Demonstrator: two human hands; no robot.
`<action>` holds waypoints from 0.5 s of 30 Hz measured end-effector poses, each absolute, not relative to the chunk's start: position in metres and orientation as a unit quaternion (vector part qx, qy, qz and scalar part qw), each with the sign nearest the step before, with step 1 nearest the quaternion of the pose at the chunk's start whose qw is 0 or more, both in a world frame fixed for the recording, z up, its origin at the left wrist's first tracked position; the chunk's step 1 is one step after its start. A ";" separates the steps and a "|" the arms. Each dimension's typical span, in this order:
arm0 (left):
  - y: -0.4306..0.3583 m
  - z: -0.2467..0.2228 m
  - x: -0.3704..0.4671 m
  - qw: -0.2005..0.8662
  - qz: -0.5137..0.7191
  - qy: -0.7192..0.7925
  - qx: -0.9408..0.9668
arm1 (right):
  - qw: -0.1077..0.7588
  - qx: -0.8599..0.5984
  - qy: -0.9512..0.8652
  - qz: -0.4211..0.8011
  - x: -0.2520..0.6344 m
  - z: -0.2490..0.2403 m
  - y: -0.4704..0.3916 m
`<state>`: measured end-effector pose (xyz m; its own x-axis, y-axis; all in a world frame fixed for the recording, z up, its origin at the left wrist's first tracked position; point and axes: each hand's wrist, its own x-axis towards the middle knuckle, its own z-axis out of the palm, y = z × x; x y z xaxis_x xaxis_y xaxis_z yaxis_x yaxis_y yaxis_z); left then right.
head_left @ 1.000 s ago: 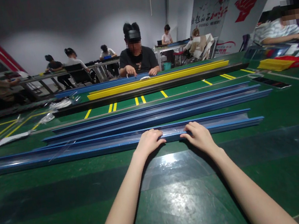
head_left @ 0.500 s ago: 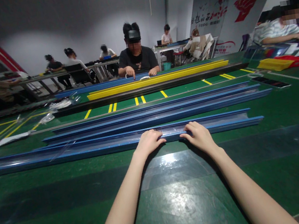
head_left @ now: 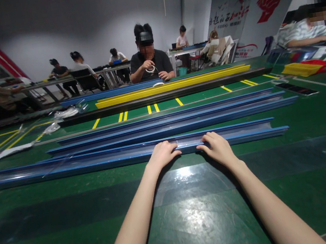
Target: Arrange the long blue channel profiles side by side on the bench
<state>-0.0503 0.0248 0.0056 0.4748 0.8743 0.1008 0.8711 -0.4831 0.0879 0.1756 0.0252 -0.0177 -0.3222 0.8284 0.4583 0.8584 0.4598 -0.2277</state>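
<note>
A long blue channel strip [head_left: 95, 165] lies across the green table, its trough lined with clear film. My left hand [head_left: 164, 154] grips its near wall, thumb on the front and fingers curled over into the trough. A short way to the right, my right hand [head_left: 215, 145] grips the same wall in a like way, thumb toward the other hand. Between the two hands a piece of the channel shows. Closer to me, a long clear plastic sheet [head_left: 185, 182] lies flat under my forearms.
Beyond are more blue channels [head_left: 176, 126], a black strip [head_left: 177, 94] and a yellow channel [head_left: 172, 86]. At the right lie a phone [head_left: 297, 89] and a yellow tray [head_left: 301, 69]. Opposite sits a co-worker [head_left: 149, 58] holding a white ring. Other people sit at tables behind.
The co-worker opposite has raised a hand from the table with a white ring in it. My two hands stay in place on the blue channel.
</note>
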 end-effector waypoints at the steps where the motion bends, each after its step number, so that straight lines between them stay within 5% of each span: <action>1: 0.025 0.006 -0.050 0.012 0.065 0.508 0.859 | 0.263 -0.520 -0.812 -0.028 0.176 -0.018 0.025; 15: 0.024 0.008 -0.050 0.035 0.090 0.545 0.833 | 0.264 -0.520 -0.812 -0.022 0.175 -0.017 0.025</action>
